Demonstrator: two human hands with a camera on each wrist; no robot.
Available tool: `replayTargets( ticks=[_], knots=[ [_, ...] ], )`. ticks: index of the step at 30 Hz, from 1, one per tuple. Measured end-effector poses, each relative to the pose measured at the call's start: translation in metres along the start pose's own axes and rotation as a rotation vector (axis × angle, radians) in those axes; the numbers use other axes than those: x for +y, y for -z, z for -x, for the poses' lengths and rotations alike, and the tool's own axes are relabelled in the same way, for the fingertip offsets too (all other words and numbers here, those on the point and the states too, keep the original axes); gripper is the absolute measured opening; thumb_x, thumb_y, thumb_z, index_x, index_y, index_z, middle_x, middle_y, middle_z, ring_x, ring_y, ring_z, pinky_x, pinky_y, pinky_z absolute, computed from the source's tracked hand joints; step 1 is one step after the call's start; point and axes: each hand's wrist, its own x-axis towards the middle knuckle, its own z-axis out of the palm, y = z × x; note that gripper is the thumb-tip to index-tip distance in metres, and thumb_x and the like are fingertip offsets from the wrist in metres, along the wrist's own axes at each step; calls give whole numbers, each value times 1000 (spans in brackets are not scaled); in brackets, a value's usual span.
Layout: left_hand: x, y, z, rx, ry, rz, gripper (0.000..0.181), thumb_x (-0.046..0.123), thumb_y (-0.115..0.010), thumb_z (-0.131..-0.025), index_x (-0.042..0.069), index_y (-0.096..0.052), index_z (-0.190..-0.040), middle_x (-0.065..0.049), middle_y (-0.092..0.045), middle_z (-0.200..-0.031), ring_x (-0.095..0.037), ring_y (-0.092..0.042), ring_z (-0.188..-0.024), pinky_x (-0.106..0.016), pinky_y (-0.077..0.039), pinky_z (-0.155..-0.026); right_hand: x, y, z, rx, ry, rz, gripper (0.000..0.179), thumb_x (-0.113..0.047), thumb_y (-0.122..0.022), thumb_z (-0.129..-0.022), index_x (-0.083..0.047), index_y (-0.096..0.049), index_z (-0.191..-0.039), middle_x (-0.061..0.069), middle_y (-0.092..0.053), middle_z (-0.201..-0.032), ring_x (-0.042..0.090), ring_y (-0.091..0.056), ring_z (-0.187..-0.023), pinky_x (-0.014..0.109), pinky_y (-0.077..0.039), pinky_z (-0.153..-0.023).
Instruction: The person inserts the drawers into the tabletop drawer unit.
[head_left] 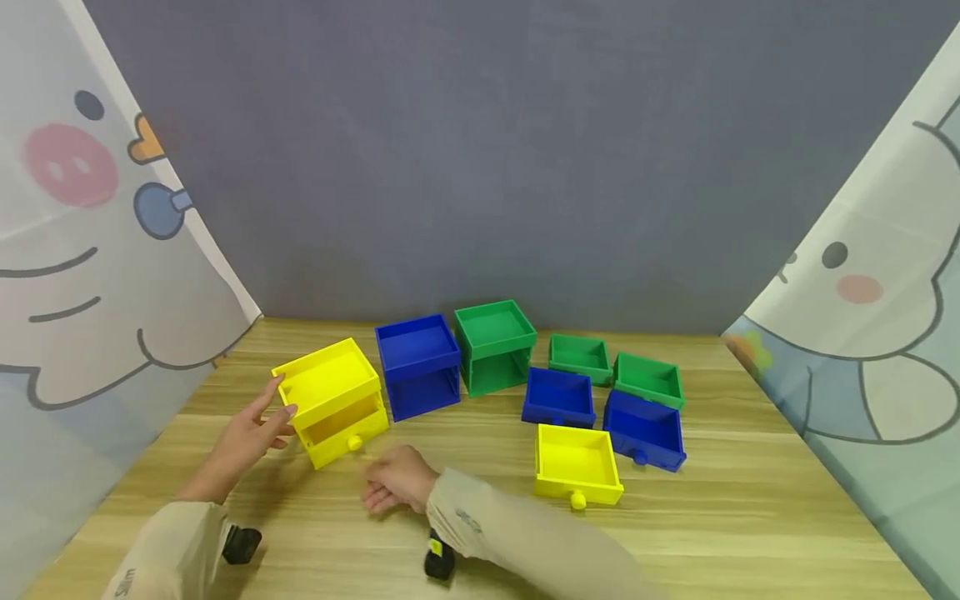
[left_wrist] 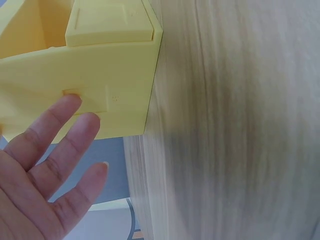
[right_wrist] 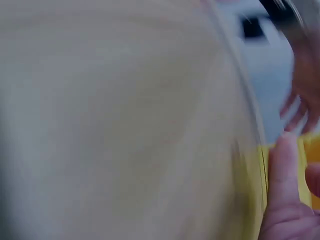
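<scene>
In the frame's lower left, our left hand [head_left: 247, 437], fingers spread, touches a yellow plastic box-shaped cabinet [head_left: 330, 379] on the wood-grain counter [head_left: 322, 542]; our right hand [head_left: 401, 479], fingers loosely bent, is near it.

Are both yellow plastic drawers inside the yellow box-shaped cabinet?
No, one yellow drawer lies on the wooden table, while the other drawer sits in the lower slot of the yellow cabinet.
</scene>
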Motion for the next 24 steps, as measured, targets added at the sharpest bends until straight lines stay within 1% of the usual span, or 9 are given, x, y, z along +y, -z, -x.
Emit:
replayTargets(
  ticks=[1, 3, 5, 8, 11, 15, 18, 21, 24],
  knots=[
    [0, -1, -1, 1, -7, 7, 74, 44, -41, -101, 17, 1, -155, -33, -56, -121, -32, -66, -88, -55, -46, -86, 2, 10, 11, -46, -2, 48, 15, -3, -58, -93, 8, -66, -89, 18, -67, -69, 18, -63, -55, 32, -55, -55],
    [0, -2, -1, 8, -18, 12, 74, 44, -41, -101, 15, 1, -154, -34, -56, -121, -32, -66, -89, -54, -47, -85, 7, 31, 32, -132, -5, 107, 15, -3, -57, -93, 8, -67, -88, 16, -66, -66, 16, -61, -52, 29, -54, -51],
    [-1, -2, -1, 20, -20, 4, 73, 43, -41, -102, 13, 0, -154, -33, -58, -118, -32, -66, -88, -53, -48, -83, 11, 53, 52, -202, -21, 123, 17, -5, -57, -94, 7, -67, -88, 12, -65, -64, 11, -58, -49, 23, -51, -47],
    [-1, -2, -2, 12, -7, -8, 74, 45, -40, -101, 15, 2, -154, -32, -60, -115, -33, -66, -88, -56, -46, -83, 15, 87, 77, -267, -60, 116, 19, -9, -55, -96, 5, -68, -93, 5, -62, -63, 7, -56, -49, 17, -46, -44],
    [0, -3, -3, 2, -9, -10, 74, 45, -40, -101, 15, 2, -154, -34, -57, -120, -34, -65, -90, -56, -46, -83, 21, 119, 99, -279, -95, 99, 22, -14, -55, -97, 4, -67, -98, 1, -62, -65, 4, -56, -51, 15, -45, -45],
    [-1, -3, -1, 14, -37, -19, 73, 42, -40, -102, 11, 0, -154, -33, -60, -114, -35, -65, -89, -55, -47, -81, 29, 150, 122, -252, -101, 49, 25, -18, -55, -97, 4, -65, -101, 0, -64, -68, 2, -58, -53, 15, -46, -47],
    [-2, -1, 0, 16, -38, -40, 73, 41, -40, -102, 11, 1, -154, -29, -65, -105, -36, -65, -86, -57, -47, -80, 33, 167, 134, -248, -89, -19, 29, -18, -56, -97, 7, -64, -107, -1, -65, -69, 2, -59, -54, 14, -47, -48],
    [-2, 0, -2, 9, -30, -52, 73, 43, -39, -102, 11, 2, -154, -29, -66, -105, -36, -65, -86, -59, -45, -80, 36, 181, 143, -264, -72, -79, 35, -18, -53, -98, 10, -60, -116, -2, -66, -72, 0, -60, -57, 13, -47, -51],
    [-3, 0, -3, 4, -29, -53, 74, 44, -39, -102, 11, 3, -154, -28, -66, -105, -36, -65, -87, -60, -44, -81, 40, 192, 150, -277, -56, -112, 37, -18, -50, -99, 12, -57, -119, -4, -67, -74, 0, -61, -60, 13, -48, -53]
  ],
)
